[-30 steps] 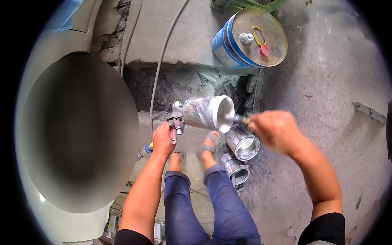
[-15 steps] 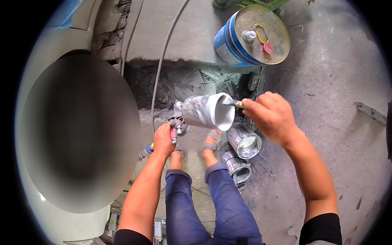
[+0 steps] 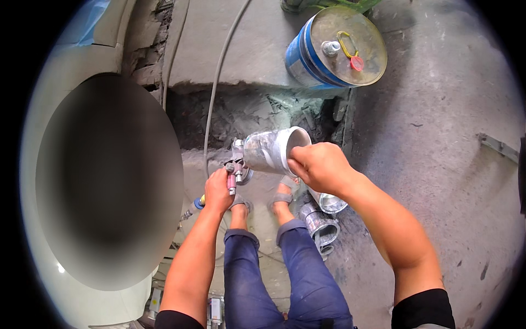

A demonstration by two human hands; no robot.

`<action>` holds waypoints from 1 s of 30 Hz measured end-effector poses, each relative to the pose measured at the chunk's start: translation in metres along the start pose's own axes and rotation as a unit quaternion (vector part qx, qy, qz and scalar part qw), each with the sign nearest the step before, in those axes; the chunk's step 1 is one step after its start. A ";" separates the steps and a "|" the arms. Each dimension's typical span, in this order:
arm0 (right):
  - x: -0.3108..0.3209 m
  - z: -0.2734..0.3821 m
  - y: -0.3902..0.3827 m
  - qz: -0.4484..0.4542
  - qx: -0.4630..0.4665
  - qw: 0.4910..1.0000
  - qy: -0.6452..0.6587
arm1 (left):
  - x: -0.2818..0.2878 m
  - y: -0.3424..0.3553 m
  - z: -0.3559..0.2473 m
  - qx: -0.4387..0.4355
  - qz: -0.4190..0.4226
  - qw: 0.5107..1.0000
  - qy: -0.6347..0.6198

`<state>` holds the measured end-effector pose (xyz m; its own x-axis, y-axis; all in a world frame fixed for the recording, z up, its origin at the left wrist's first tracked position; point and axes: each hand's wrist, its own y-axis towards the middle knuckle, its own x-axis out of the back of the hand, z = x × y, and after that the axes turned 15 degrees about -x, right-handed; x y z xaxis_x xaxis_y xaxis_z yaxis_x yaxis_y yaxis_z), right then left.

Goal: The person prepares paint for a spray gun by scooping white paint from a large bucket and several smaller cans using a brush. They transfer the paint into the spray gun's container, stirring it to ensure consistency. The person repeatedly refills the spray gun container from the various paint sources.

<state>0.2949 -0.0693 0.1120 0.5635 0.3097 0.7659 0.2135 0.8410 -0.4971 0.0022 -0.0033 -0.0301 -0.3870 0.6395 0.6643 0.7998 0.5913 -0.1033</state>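
Note:
My left hand [image 3: 218, 189] is closed around a spray gun [image 3: 237, 170] with pink and silver parts; a hose coupling [image 3: 197, 207] with blue and yellow fittings is just below it. A silver-streaked cup [image 3: 263, 149] with a white rim is fixed to the gun, lying tilted on its side, opening to the right. My right hand [image 3: 323, 167] is closed at the cup's mouth on a brush seen in the earlier frames; its bristles and most of its handle are now hidden. Behind and below that hand, several metal paint-coated cans [image 3: 318, 216] lie beside my feet.
A blue drum [image 3: 298, 57] with a yellow-and-red spout stands at the top. A broken trench [image 3: 252, 109] crosses in front, with a grey hose [image 3: 216, 77] over it. A white panel [image 3: 55, 60], partly blurred out, fills the left; a metal strip [image 3: 496, 148] lies far right.
My right hand has moved left and down to the cup's mouth, taking the brush deeper inside. My left hand and the gun have stayed about where they were.

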 end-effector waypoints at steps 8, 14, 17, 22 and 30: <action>0.076 -0.013 -0.029 0.108 -0.242 0.875 0.406 | 0.011 -0.007 0.002 0.042 0.048 0.998 -0.006; 0.104 -0.022 -0.034 -0.074 0.004 0.997 -0.013 | 0.018 0.010 -0.008 0.077 0.131 0.987 -0.044; 0.113 -0.016 -0.010 -0.043 -0.043 0.988 0.143 | 0.019 0.015 -0.015 0.067 0.137 0.985 -0.077; 0.116 -0.024 -0.017 0.043 0.072 0.995 0.053 | 0.026 0.019 -0.015 0.098 0.193 0.972 -0.094; 0.122 -0.012 -0.002 0.108 0.115 0.987 0.043 | 0.027 0.015 -0.014 0.099 0.246 0.955 -0.133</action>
<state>0.3725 -0.0385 0.2022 0.6441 0.4615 0.6100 -0.0995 0.8413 -0.5313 0.0103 0.0160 -0.0034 -0.1109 0.9507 0.2896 0.8224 0.2514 -0.5103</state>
